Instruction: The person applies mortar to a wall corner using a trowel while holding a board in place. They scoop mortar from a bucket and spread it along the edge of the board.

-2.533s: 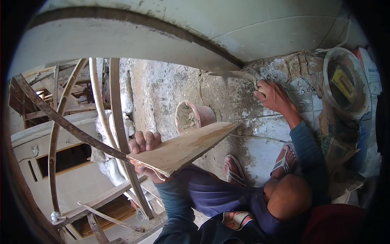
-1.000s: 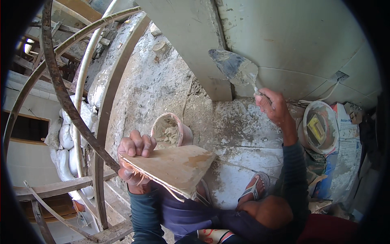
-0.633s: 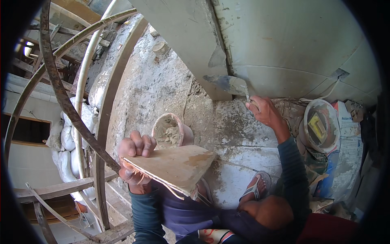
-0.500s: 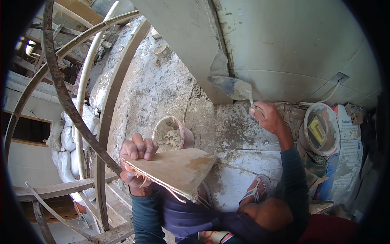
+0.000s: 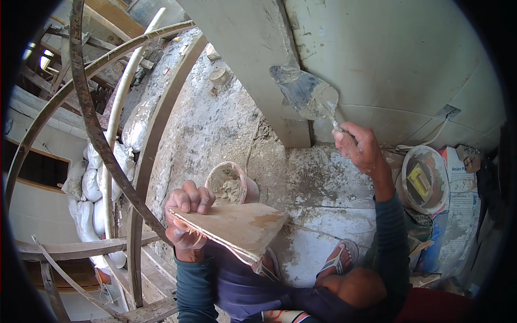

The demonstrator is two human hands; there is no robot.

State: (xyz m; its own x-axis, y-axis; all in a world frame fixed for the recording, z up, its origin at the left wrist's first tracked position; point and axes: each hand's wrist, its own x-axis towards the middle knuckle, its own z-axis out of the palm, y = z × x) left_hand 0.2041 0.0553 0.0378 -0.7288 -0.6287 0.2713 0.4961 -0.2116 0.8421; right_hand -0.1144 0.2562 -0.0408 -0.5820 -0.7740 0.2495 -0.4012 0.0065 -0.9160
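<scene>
My right hand (image 5: 362,149) grips the handle of a trowel (image 5: 308,92), its fingers wrapped round the handle. The trowel's blade lies over the corner where a grey pillar face (image 5: 247,48) meets the wall (image 5: 388,59); whether it touches cannot be told. Mortar smears part of the blade. Lower left, my left hand (image 5: 188,207) is closed on the edge of a flat, splintered wooden board (image 5: 237,226), held level above my lap. Beyond that board stands a bucket (image 5: 251,188) with wet mortar (image 5: 229,184) in it.
On the right, a second bucket (image 5: 446,194) holds a yellow float (image 5: 419,180), beside a printed sack (image 5: 458,226). Bent poles and wooden beams (image 5: 156,116) cross the left side, with several white sacks (image 5: 91,184) behind. A cable (image 5: 251,137) lies on the rough floor.
The trowel and my right hand have moved: the blade has gone up along the pillar's corner and tilted. My left hand still holds the board in nearly the same place.
</scene>
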